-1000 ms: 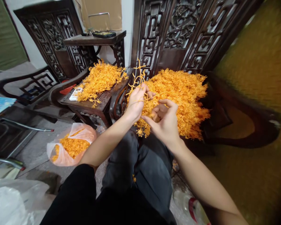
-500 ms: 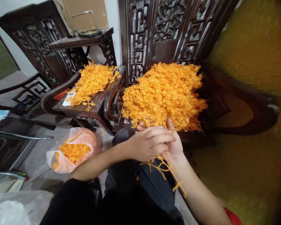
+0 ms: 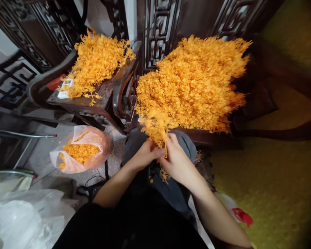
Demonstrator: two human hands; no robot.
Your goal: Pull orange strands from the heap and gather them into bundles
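Observation:
Between my two hands, above my lap, a bunch of orange sprigs (image 3: 157, 128) stands with its frilly tops up and thin stems hanging below. My left hand (image 3: 147, 154) has its fingers closed round the stems from the left. From the right, my right hand (image 3: 175, 157) pinches the same bunch, its fingertips close to the left thumb. Just beyond my hands, a large heap of orange sprigs (image 3: 194, 83) lies on a dark carved wooden chair. The tops of the held bunch are slightly blurred.
A smaller orange pile (image 3: 98, 62) covers a wooden side table (image 3: 103, 93) at the left, beside a white box (image 3: 65, 88). On the floor, a pinkish plastic bag (image 3: 105, 145) holds orange pieces. White plastic (image 3: 20, 221) lies at the lower left.
The view has tilted down. My hands, earlier overlapping with the left across the right, are now side by side, and the bunch stands upright between them instead of trailing long stems to the lower right.

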